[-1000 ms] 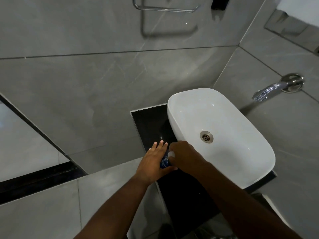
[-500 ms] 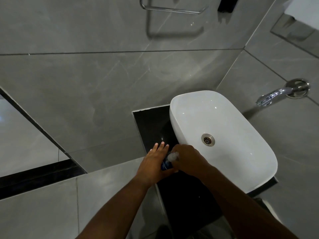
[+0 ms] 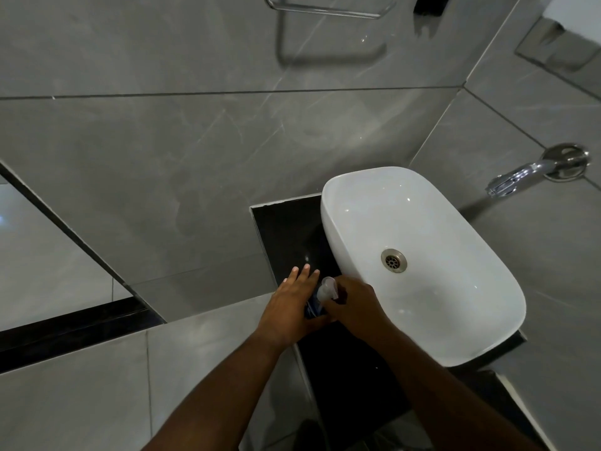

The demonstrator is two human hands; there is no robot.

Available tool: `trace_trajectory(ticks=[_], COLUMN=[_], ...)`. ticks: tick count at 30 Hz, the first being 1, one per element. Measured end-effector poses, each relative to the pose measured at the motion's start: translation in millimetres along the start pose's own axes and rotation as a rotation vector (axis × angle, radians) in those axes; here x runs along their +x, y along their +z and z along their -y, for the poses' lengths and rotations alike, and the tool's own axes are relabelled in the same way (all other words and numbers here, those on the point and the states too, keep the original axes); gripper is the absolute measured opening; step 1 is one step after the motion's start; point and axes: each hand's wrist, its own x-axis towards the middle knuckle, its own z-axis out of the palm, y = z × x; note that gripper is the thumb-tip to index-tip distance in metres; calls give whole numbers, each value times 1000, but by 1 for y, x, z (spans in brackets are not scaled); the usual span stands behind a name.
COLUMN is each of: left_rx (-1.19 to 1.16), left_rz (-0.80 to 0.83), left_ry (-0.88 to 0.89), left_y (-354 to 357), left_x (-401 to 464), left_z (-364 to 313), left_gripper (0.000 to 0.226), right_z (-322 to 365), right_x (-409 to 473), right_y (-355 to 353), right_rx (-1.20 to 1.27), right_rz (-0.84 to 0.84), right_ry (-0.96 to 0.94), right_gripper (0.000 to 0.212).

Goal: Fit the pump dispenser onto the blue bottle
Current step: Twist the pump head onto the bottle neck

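Note:
The blue bottle (image 3: pixel 313 308) stands on the black counter (image 3: pixel 286 232) just left of the white basin, mostly hidden between my hands. My left hand (image 3: pixel 289 307) presses flat against the bottle's left side with its fingers stretched out. The white pump dispenser (image 3: pixel 326 288) sits on top of the bottle, its nozzle pointing away from me. My right hand (image 3: pixel 356 307) is curled around the pump's collar from the right. Whether the pump is fully seated is hidden.
A white oval basin (image 3: pixel 455 255) with a metal drain (image 3: pixel 393 260) fills the counter's right part. A chrome tap (image 3: pixel 536 170) juts from the right wall. A chrome towel rail (image 3: pixel 325 8) hangs on the grey tiled wall above.
The pump's white head has come into clearer view above the bottle as my right hand shifted slightly back. My left hand stays against the bottle.

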Motion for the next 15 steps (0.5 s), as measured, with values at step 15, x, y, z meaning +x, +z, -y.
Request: trace_trajectory(ticks=[15], left_rx=[0], left_rz=[-19], left_ry=[24], left_y=[2], left_x=[-1], left_z=[2], left_gripper=[98], right_z=[-9], right_x=[1], right_y=[0], right_rx=[244], right_rz=[-26], right_ry=[43], right_gripper=[32])
